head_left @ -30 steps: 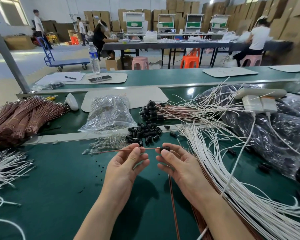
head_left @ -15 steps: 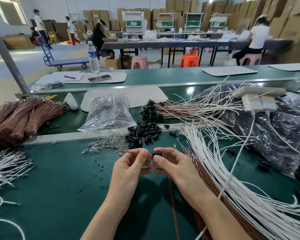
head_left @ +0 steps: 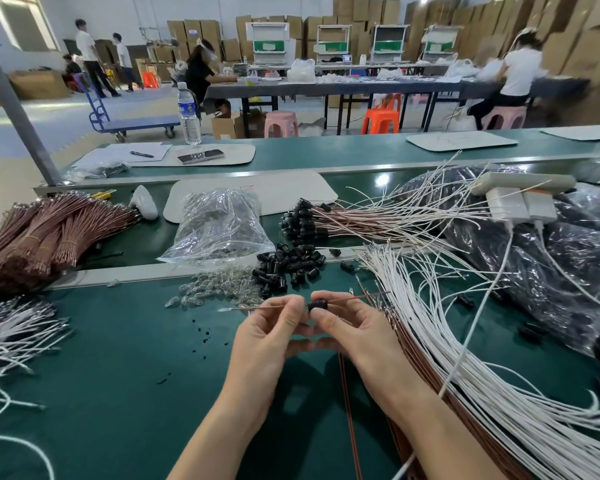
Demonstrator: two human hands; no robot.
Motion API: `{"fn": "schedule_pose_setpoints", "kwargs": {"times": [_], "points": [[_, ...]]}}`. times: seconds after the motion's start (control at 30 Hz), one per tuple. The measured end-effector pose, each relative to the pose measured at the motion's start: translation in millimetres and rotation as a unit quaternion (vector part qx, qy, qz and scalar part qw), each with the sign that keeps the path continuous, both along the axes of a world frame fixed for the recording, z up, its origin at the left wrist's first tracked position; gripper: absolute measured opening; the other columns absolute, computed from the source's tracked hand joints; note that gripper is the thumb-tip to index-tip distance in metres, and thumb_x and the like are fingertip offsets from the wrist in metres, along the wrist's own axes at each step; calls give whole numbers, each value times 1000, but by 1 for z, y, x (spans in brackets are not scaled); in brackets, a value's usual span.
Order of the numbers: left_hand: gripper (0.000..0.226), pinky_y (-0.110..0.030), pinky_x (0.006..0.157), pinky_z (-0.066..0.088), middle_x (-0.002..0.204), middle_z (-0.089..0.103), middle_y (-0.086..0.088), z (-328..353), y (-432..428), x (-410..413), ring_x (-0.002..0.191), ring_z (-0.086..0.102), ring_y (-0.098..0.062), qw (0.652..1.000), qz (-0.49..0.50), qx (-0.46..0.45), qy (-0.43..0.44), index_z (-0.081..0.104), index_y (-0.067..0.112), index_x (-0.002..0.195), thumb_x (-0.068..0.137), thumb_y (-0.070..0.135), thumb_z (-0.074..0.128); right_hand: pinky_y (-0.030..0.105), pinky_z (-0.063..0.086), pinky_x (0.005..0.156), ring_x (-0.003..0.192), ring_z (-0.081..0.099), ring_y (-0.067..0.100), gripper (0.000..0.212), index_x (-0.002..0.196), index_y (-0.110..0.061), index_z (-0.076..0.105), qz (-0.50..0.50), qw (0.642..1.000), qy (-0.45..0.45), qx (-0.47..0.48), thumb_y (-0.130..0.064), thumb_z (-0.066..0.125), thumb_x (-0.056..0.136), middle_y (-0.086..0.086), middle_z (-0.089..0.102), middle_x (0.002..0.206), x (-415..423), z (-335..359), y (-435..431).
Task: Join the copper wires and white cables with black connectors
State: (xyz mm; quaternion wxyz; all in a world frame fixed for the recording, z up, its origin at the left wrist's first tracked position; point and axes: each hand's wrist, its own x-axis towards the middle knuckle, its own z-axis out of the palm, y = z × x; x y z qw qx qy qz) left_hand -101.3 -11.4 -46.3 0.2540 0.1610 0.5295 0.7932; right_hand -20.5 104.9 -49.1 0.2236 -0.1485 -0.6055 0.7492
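While my left hand is pinching the copper wire to steady it, my right hand is gripping the black connector on it, near the connector pile.

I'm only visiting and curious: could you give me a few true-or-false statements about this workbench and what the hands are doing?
1. The left hand pinches a copper wire while the right hand holds a black connector on it. True.
2. A pile of loose black connectors lies beyond the hands. True.
3. The tied bundles of copper wire sit on the bench's right side. False: the tied copper wire bundles lie at the left.
4. The bottle lies on its side. False: the water bottle stands upright.
5. The white cables fan out to the right of the right hand. True.
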Motion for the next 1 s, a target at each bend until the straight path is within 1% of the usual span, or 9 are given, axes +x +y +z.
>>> {"fn": "schedule_pose_setpoints", "kwargs": {"times": [0.13,0.23,0.33,0.4,0.53,0.63,0.73,0.87,1.0], "points": [[26,-24,59,58,79,71,-2,3,-8,-16,65,67,-12,996,57,35,-53,67,9,97,81,29,70,25,58,71,78,69,10,20,101,-31,78,-39,999,-2,-15,-17,76,87,-5,74,89,1,1,8],[20,-25,59,57,80,72,-5,0,-7,-12,66,67,-13,998,36,27,-46,72,12,89,79,30,72,26,58,72,81,70,12,20,101,-32,77,-26,1000,-1,-8,-21,77,84,-4,75,91,0,1,5],[18,-30,63,59,82,72,-11,-2,1,1,70,68,-18,1000,-19,10,-13,77,18,84,78,35,74,33,60,76,89,73,18,24,104,-29,76,20,1000,-1,0,-26,77,81,4,77,101,1,1,1],[22,-28,61,58,80,71,-9,-1,2,1,67,67,-17,1000,-4,8,-22,74,15,85,78,35,73,33,60,76,87,72,17,22,105,-29,76,9,1000,-1,-3,-24,76,83,3,76,100,1,2,2],[22,-25,59,56,79,69,-5,-1,-3,-7,64,66,-14,998,23,16,-51,70,10,88,81,30,71,24,56,71,80,68,11,21,101,-31,77,-27,1000,-4,-11,-14,74,89,-4,74,91,2,4,5],[18,-26,60,57,83,71,-7,-3,0,-1,67,67,-17,999,-12,0,-37,70,12,91,83,28,70,30,59,76,85,71,15,23,102,-30,76,-7,1000,-9,7,-11,72,91,0,76,95,3,4,3],[18,-27,60,57,85,75,-8,-3,2,5,70,69,-19,999,-35,-32,5,68,10,102,90,22,66,33,60,79,92,73,20,21,102,-27,75,15,1000,3,-7,-9,69,92,7,76,99,4,5,2],[11,-26,57,55,81,73,-2,-4,-2,5,67,67,-16,990,-4,-102,100,66,16,105,97,22,62,30,59,68,86,73,23,25,93,-22,71,-64,990,70,-102,0,59,95,10,74,100,6,14,18],[7,-25,64,53,82,70,11,-10,0,17,70,65,-10,925,4,-236,296,65,35,96,99,32,60,28,56,59,68,67,18,33,85,-18,60,-164,954,154,-198,11,46,91,9,72,87,17,21,41]]}}
